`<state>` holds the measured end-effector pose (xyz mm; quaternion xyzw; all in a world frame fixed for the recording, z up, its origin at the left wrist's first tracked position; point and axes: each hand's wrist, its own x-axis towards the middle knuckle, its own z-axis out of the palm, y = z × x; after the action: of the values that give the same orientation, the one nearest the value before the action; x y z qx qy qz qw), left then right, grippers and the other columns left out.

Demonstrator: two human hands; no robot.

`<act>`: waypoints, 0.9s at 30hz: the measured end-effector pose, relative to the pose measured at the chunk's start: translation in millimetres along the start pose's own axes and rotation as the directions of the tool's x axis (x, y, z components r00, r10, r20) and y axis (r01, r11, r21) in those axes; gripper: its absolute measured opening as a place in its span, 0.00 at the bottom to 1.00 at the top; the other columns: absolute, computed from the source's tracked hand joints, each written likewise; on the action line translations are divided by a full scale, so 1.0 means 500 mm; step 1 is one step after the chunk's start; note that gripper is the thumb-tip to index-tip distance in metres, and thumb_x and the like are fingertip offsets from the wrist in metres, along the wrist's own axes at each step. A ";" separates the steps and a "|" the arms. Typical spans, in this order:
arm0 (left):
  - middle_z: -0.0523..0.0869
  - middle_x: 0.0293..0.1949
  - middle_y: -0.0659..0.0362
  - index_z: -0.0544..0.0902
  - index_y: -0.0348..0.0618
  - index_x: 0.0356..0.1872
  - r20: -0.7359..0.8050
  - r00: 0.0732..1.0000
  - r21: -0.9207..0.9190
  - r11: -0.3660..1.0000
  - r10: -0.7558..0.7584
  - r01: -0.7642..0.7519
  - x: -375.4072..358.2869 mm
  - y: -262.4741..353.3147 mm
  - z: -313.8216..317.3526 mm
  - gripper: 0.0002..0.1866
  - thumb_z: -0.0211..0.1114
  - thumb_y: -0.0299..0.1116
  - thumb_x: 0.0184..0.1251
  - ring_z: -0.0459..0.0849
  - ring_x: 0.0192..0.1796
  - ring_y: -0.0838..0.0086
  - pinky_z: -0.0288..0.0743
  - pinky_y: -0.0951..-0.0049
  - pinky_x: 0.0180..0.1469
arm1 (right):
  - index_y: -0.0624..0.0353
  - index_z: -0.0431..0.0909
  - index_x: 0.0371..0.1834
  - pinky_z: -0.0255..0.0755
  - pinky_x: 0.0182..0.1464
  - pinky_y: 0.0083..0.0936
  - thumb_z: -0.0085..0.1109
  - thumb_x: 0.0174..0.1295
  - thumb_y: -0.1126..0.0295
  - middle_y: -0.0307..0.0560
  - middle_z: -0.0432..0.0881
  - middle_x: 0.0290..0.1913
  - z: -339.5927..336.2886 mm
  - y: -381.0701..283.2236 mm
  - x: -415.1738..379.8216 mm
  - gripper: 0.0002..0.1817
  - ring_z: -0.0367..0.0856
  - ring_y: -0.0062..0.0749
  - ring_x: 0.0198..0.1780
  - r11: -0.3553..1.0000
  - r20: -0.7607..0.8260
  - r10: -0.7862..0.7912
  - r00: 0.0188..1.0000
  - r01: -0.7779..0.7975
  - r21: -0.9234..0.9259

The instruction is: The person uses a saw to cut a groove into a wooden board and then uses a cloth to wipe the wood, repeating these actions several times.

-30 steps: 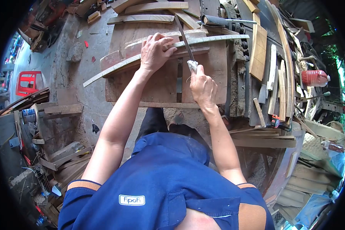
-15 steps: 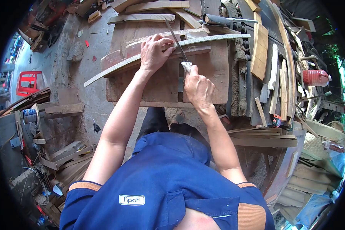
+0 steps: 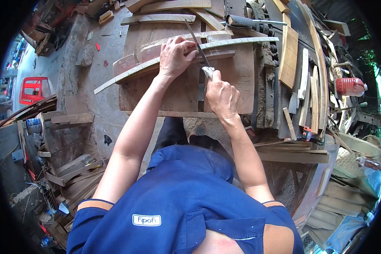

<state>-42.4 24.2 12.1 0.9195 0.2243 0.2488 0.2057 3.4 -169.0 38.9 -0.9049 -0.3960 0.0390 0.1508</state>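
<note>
A long, thin curved wooden strip (image 3: 127, 75) with marks across it lies over wooden blocks on a low wooden bench (image 3: 237, 93). My left hand (image 3: 176, 57) presses on the strip near its middle, fingers bent round its edge. In my right hand (image 3: 222, 98) is the pale wrapped handle of a narrow saw (image 3: 195, 41). Its dark blade crosses the strip just right of my left fingertips and points away from me. Whether the blade has cut into the wood cannot be made out.
Curved wood pieces (image 3: 158, 18) lie at the bench's far end. A black cylindrical tool (image 3: 237, 21) sits at the back right. Boards (image 3: 288, 55), a tape measure (image 3: 306, 133) and a jug of red liquid (image 3: 350, 86) are on the right. A red plastic chair (image 3: 33, 90) stands at left.
The view has shifted slightly. My left hand has moved a little to the right along the strip, closer to the blade. My right hand still holds the saw in nearly the same place.
</note>
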 end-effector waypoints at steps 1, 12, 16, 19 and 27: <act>0.86 0.45 0.59 0.90 0.52 0.46 0.000 1.000 -0.001 1.000 0.002 -0.002 0.001 0.000 0.003 0.15 0.74 0.43 0.60 0.83 0.55 0.62 0.71 0.61 0.60 | 0.56 0.72 0.42 0.82 0.31 0.46 0.52 0.72 0.64 0.58 0.86 0.24 0.000 0.001 0.000 0.07 0.89 0.53 0.30 1.000 -0.001 0.002 1.000 -0.002 -0.001; 0.85 0.41 0.59 0.90 0.49 0.41 -0.156 0.987 -0.005 0.999 0.032 -0.034 -0.010 0.007 0.024 0.10 0.73 0.34 0.58 0.83 0.52 0.61 0.74 0.61 0.58 | 0.57 0.72 0.43 0.82 0.30 0.45 0.49 0.72 0.66 0.57 0.86 0.23 -0.006 0.003 0.000 0.07 0.89 0.52 0.29 0.998 0.009 -0.063 0.998 0.063 -0.032; 0.85 0.39 0.59 0.90 0.49 0.39 -0.203 0.977 -0.039 0.996 0.071 -0.080 -0.010 -0.003 0.030 0.09 0.73 0.33 0.58 0.83 0.49 0.61 0.76 0.61 0.55 | 0.58 0.72 0.44 0.83 0.31 0.46 0.48 0.72 0.67 0.57 0.86 0.24 -0.018 0.003 0.010 0.07 0.90 0.52 0.30 0.997 0.042 -0.048 0.998 0.050 -0.053; 0.84 0.37 0.58 0.89 0.49 0.38 -0.191 0.978 -0.040 0.995 0.078 -0.087 -0.011 -0.001 0.028 0.08 0.74 0.33 0.57 0.84 0.47 0.60 0.79 0.60 0.51 | 0.59 0.72 0.43 0.83 0.32 0.46 0.47 0.72 0.68 0.58 0.87 0.25 0.006 -0.011 0.046 0.07 0.90 0.52 0.30 0.997 -0.016 -0.075 0.997 0.075 -0.028; 0.81 0.38 0.57 0.87 0.49 0.36 -0.149 0.988 -0.062 0.996 0.050 -0.060 -0.007 -0.013 0.037 0.07 0.74 0.34 0.56 0.81 0.46 0.60 0.78 0.61 0.50 | 0.61 0.74 0.46 0.84 0.31 0.48 0.43 0.73 0.69 0.61 0.86 0.25 0.019 -0.004 0.026 0.10 0.90 0.53 0.30 0.999 0.000 -0.053 0.999 0.053 0.003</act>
<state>-36.9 22.8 -7.2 0.8970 0.2052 0.3289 0.2121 9.4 -155.9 31.1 -0.8939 -0.4198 0.0357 0.1533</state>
